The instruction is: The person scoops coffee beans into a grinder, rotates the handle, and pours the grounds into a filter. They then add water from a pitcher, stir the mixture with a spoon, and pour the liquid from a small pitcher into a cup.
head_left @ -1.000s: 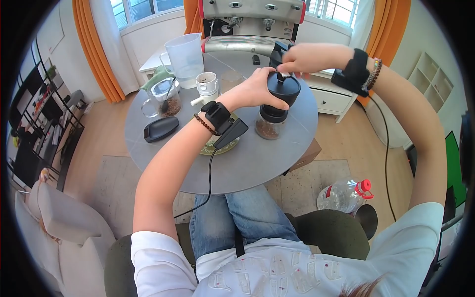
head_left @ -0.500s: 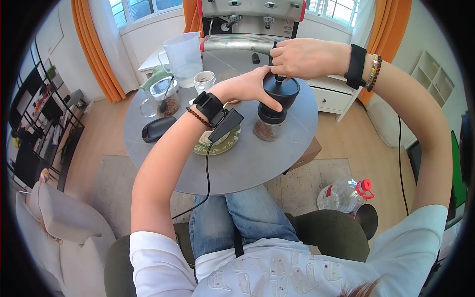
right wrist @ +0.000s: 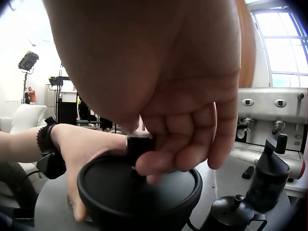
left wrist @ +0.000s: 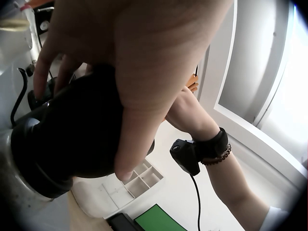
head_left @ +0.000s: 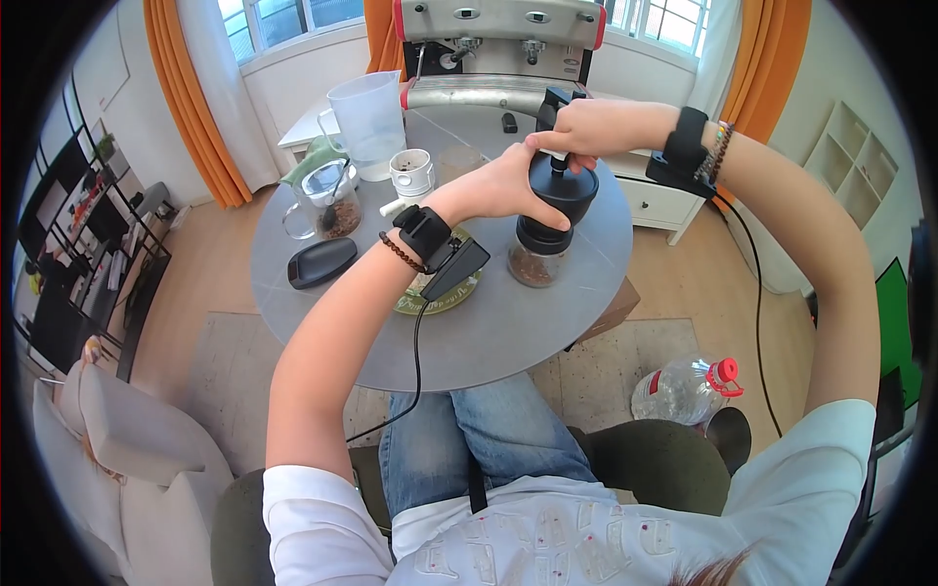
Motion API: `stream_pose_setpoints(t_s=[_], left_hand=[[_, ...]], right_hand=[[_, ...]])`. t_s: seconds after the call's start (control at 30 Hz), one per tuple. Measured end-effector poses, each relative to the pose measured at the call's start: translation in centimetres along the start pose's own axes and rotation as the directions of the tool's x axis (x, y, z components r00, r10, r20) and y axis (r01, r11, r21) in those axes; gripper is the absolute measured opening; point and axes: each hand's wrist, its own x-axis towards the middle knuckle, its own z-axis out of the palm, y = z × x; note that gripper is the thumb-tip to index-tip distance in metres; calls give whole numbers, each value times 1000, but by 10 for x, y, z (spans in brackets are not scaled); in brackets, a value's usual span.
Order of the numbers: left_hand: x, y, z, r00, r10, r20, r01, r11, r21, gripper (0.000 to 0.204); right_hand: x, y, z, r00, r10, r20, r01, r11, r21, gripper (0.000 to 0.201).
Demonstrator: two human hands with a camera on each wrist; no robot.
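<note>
A black hand grinder with a clear glass jar of brown contents below it stands upright on the grey table. The left hand grips the grinder's black body, thumb on the near side, fingers round the far side; the left wrist view shows the thumb and fingers around the body. Above the lid, the right hand pinches the black knob with curled fingers. In the head view the right hand is over the grinder's top.
Left of the grinder are a green plate, a white cup, a glass mug, a plastic pitcher and a black oval object. An espresso machine stands behind; a black kettle is nearby.
The right hand has circled over the grinder's top, its wrist turning between frames. The left hand has kept its grip on the body. The whole head view has shifted slightly.
</note>
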Motion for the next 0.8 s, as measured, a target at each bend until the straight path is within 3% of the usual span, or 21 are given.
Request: stream_pose_setpoints(t_s=[0.03,0.17,0.27,0.37,0.5,0.6,0.7,0.73,0.8], left_hand=[[2,-2,0,999,39,10,-39,999,-21,99],[0,-5,1,998,-66,2,66,995,76,97],[-3,3,2,996,-87,-20,88,994,57,102],[-4,6,4,995,-94,-39,97,993,66,109],[-5,12,3,991,-127,-29,129,989,76,115],[-6,8,3,991,-115,-64,124,979,160,118],[-6,7,4,987,-34,-159,75,964,256,118],[-7,9,4,981,3,-192,53,956,288,117],[-8,13,3,987,-38,-158,74,971,227,121]], right_hand=[[-7,-4,0,1000,31,-5,-31,999,33,57],[-14,-3,10,991,-21,-131,16,999,-39,69],[-1,5,20,994,101,-41,-91,976,200,61],[-8,-8,7,890,406,209,-451,710,541,52],[-18,-3,13,863,392,320,-468,379,798,45],[-31,8,25,919,347,188,-274,219,936,42],[-38,25,56,886,389,-252,54,453,890,37],[-44,27,64,877,372,-305,99,483,870,37],[-51,9,85,833,408,-372,231,355,906,41]])
